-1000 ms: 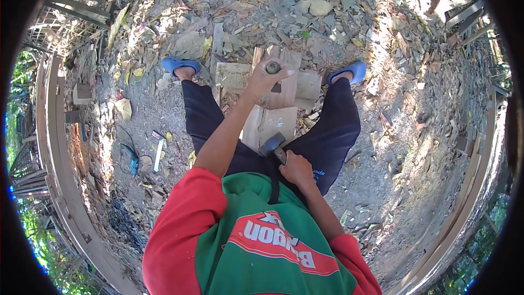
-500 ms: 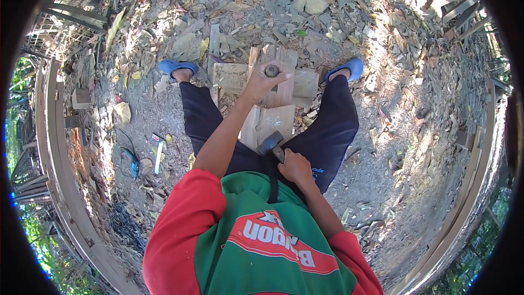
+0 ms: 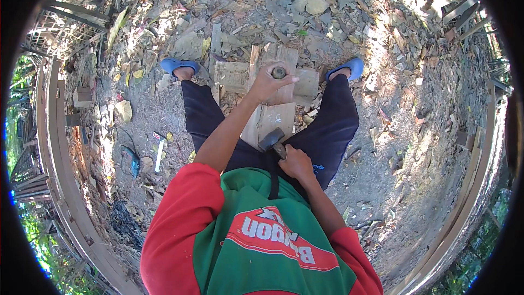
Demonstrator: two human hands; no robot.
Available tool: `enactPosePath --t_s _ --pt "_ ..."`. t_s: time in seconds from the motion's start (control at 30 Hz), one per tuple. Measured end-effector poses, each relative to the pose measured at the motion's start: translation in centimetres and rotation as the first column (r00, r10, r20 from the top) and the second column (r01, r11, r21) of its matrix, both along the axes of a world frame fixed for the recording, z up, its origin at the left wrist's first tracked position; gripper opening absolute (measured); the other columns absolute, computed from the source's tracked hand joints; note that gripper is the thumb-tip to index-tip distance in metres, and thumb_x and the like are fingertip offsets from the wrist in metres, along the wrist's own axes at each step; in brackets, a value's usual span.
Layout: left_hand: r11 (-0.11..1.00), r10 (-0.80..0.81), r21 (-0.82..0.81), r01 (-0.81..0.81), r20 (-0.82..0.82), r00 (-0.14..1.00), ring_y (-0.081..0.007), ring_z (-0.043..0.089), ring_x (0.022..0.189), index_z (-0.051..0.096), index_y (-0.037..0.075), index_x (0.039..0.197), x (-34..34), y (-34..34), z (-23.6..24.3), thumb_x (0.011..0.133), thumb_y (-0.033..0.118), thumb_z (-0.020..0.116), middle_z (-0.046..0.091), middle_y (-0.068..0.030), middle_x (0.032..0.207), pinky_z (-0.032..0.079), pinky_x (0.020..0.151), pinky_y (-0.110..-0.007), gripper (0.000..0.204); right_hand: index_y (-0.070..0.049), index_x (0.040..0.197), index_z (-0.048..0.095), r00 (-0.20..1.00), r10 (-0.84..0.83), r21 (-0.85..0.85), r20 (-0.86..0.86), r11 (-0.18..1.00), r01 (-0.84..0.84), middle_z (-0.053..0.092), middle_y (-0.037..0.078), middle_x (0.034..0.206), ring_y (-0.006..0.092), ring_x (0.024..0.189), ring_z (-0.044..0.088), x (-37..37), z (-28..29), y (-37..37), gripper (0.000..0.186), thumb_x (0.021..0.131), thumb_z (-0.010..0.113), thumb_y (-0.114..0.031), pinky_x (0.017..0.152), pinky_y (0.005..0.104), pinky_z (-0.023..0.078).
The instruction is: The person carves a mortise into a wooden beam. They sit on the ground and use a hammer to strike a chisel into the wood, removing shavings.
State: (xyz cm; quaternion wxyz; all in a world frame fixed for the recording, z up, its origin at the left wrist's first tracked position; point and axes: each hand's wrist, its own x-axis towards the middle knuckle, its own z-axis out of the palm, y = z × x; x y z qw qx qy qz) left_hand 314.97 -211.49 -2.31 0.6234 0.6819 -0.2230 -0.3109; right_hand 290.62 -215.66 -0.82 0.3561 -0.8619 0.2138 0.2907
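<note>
My left hand (image 3: 267,83) grips an upright dark round rod (image 3: 278,71), seen end-on, over the middle of stacked wooden boards (image 3: 236,72); the rod's lower part is hidden. My right hand (image 3: 296,161) is closed on the handle of a hammer (image 3: 270,140), its dark metal head lying low between my thighs, over the near end of a pale board (image 3: 275,120) with small markings. The boards cross one another on the ground between my feet, which are in blue clogs (image 3: 352,68).
A teal power drill (image 3: 132,161) with a cord and a white straight strip with a head (image 3: 159,153) lie on leaf-covered dirt to my left. Long planks (image 3: 54,131) curve along the left edge, more (image 3: 472,175) along the right. Branches and scrap wood border the ground.
My left hand and the rod have moved slightly right over the boards since half a second ago. My right hand and the hammer have barely moved.
</note>
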Motion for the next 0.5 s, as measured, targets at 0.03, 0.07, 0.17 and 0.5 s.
enactPosePath --t_s 0.03,0.07,0.17,0.5 --pt "1.000 -0.014 0.006 0.014 -0.011 1.000 -0.0053 0.049 0.072 0.062 0.005 0.079 -0.2 -0.1 0.2 0.077 0.018 0.080 0.056 0.0039 0.077 0.043 0.067 -0.024 0.022 0.002 0.106 0.058 0.998 -0.010 0.019 0.066 1.000 0.008 0.067 0.023 0.087 0.0374 0.084 0.067 -0.6 -1.6 -0.4 0.039 0.079 0.066 -0.023 0.074 0.0464 0.053" --pt "1.000 -0.014 0.004 0.014 -0.018 1.000 -0.0058 0.049 0.073 0.063 0.005 0.080 -0.2 0.1 0.7 0.077 0.019 0.080 0.058 0.0033 0.078 0.044 0.068 -0.025 0.022 0.003 0.104 0.058 0.991 -0.005 0.033 0.134 0.999 0.001 0.067 0.021 0.082 0.0345 0.078 0.069 -0.5 -1.6 -1.0 0.037 0.079 0.067 -0.022 0.070 0.0443 0.054" --pt "0.999 -0.048 0.003 0.048 0.104 0.993 -0.0079 0.051 0.075 0.065 0.004 0.084 0.1 0.7 0.6 0.076 0.021 0.080 0.060 0.0012 0.079 0.045 0.072 -0.027 0.024 0.002 0.097 0.059 0.908 -0.405 0.461 -0.113 0.788 0.409 0.062 0.010 0.067 0.0177 0.056 0.062 0.9 2.4 -3.3 0.029 0.080 0.069 -0.020 0.051 0.0319 0.049" --pt "0.991 -0.133 0.013 0.132 0.129 0.983 -0.0110 0.055 0.080 0.065 0.004 0.091 0.1 0.6 -1.3 0.074 0.032 0.080 0.063 -0.0033 0.084 0.045 0.074 -0.030 0.036 -0.003 0.072 0.057 0.022 -0.369 0.366 0.929 0.925 0.102 0.053 0.007 0.066 0.0143 0.056 0.052 4.4 35.5 -15.0 0.015 0.081 0.062 -0.015 0.052 0.0304 0.045"
